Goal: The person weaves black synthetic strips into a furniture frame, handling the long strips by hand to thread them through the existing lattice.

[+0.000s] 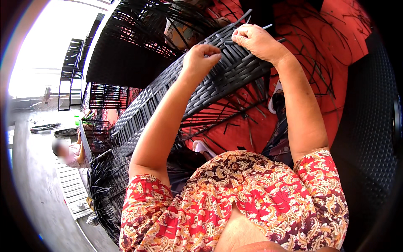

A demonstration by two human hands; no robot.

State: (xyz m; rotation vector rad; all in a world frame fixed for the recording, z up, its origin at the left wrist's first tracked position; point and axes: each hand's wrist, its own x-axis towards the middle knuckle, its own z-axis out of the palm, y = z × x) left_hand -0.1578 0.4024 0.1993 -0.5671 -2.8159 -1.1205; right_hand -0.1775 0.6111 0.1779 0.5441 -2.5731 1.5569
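Grey woven panel [208,87], lengthwise toward upper right

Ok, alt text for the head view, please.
The right hand and left hand are at the far end of a dark grey woven panel, where loose strips stick out. Red floor covering lies below; another person is at left.

A long, gently curved panel [222,80] of dark grey, tightly woven flat strands slants from lower left to upper right. At its upper-right end the weave is unfinished, with loose strips [244,17] jutting outward.
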